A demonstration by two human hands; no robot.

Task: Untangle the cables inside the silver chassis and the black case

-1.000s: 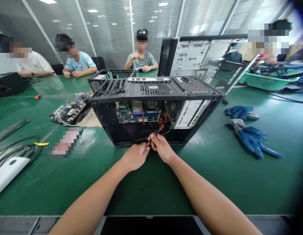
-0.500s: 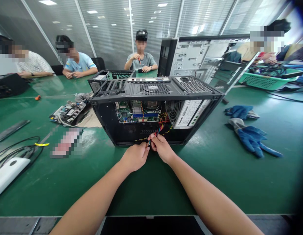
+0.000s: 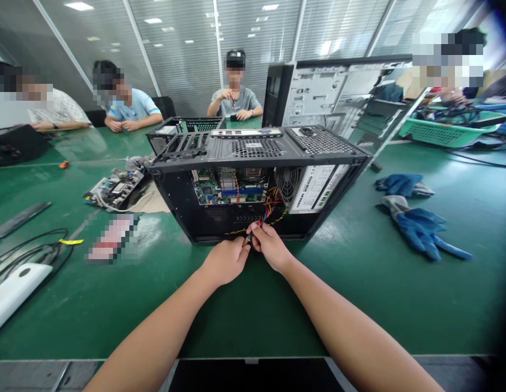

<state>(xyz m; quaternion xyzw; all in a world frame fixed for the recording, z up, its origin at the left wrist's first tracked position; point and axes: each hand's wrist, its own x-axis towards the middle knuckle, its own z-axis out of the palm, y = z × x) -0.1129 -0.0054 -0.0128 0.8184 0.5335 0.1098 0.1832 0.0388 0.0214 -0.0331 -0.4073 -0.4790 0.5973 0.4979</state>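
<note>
An opened black computer case [image 3: 220,222] lies in front of me with its open side facing me. Inside are a green motherboard [image 3: 212,190] and a power supply [image 3: 314,190] with a fan and a white label. Coloured cables [image 3: 270,209] run from the power supply out to the case's lower edge. My left hand [image 3: 228,258] and my right hand [image 3: 269,244] meet there, both closed on these cables. The fingers hide the cable ends, so any connector between them cannot be made out.
Blue work gloves [image 3: 418,226] lie to the right, a green basket [image 3: 436,136] of cables beyond. A second case [image 3: 277,95] stands behind. At left are a loose circuit board [image 3: 117,188], black cables [image 3: 36,247] and a white device [image 3: 19,296]. Several people sit around the green table [image 3: 359,305].
Hardly anything differs. Both hands stay closed on the cables at the same spot, and the view has shifted very slightly.
</note>
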